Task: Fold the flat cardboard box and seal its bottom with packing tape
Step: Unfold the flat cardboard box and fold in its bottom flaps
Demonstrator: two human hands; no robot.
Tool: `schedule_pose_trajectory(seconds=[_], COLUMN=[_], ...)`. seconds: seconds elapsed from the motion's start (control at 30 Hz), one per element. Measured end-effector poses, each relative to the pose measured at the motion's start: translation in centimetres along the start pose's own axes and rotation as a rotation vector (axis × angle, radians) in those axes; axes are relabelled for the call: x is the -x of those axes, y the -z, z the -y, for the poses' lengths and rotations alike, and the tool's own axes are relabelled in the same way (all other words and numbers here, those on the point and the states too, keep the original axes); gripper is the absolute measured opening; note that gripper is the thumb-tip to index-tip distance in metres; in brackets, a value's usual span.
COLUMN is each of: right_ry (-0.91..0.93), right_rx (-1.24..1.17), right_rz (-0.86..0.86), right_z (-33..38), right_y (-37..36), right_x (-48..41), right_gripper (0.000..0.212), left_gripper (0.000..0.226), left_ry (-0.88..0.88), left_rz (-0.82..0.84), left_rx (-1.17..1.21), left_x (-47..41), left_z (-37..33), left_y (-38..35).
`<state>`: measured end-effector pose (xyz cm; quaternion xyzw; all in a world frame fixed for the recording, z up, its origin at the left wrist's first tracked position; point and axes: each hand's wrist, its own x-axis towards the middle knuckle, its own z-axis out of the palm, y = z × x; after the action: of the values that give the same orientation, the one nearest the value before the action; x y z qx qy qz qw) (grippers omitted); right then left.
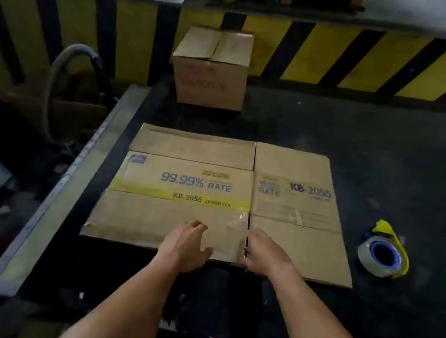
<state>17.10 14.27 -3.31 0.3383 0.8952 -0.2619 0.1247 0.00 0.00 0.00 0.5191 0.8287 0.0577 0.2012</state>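
A flattened brown cardboard box [212, 190] with "99.99% RATE" and "KB-2055" print lies on the dark platform, flaps spread out. My left hand [185, 245] rests on the near left flap with its fingers apart. At the slit between the two near flaps sits my right hand [265, 254], fingers curled at the flap edge. Whether it grips the flap I cannot tell. A roll of clear packing tape [382, 257] in a yellow dispenser lies on the platform to the right of the box, apart from both hands.
An assembled cardboard box [210, 68] stands at the far edge of the dark platform [392, 153]. Behind it runs a yellow-and-black striped barrier [348, 57]. A grey hose [60, 69] curves at the left, beyond the platform's metal edge [70, 175].
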Motion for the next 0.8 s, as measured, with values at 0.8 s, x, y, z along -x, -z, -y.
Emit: schedule_pose_trajectory(seconds=[0.8], right_ry=[0.369], right_rx=[0.385], right_rz=[-0.663], right_z=[-0.5], right_y=[1.5], right_x=[0.2], right_gripper=[0.027], left_gripper=[0.038], left_ry=[-0.085], left_rz=[-0.526], left_rx=[-0.116], left_x=[-0.7], left_z=[2.7], left_y=[-2.1])
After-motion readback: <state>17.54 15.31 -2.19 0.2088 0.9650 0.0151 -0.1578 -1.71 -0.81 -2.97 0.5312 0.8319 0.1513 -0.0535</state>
